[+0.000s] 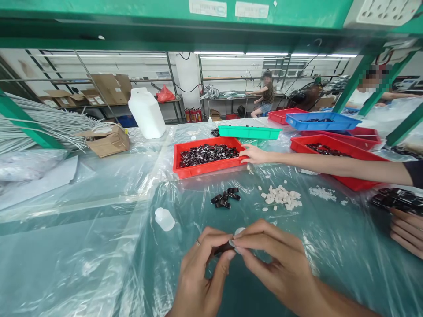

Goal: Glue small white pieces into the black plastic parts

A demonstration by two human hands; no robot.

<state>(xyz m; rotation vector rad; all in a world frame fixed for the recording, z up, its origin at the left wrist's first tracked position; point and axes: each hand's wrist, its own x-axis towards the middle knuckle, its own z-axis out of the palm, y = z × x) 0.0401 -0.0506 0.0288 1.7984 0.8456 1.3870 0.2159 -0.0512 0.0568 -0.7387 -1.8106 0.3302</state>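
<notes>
My left hand (201, 273) and my right hand (277, 264) meet low in the middle of the view, fingers pinched together. Between them sits a small black part (222, 249), and a small white piece (238, 231) shows at my right fingertips. Just beyond lie a little cluster of black parts (225, 198) and a heap of small white pieces (281, 197) on the plastic-covered table. A small white bottle (164, 219) lies to the left of my hands.
A co-worker's arm (330, 164) reaches from the right to the red tray (185, 171) of black parts; another hand (408, 231) rests at the right edge. More red trays (350, 182), a blue tray (322, 124) and a green tray (248, 132) stand behind. A white jug (146, 112) and cardboard box (109, 141) sit at the back left.
</notes>
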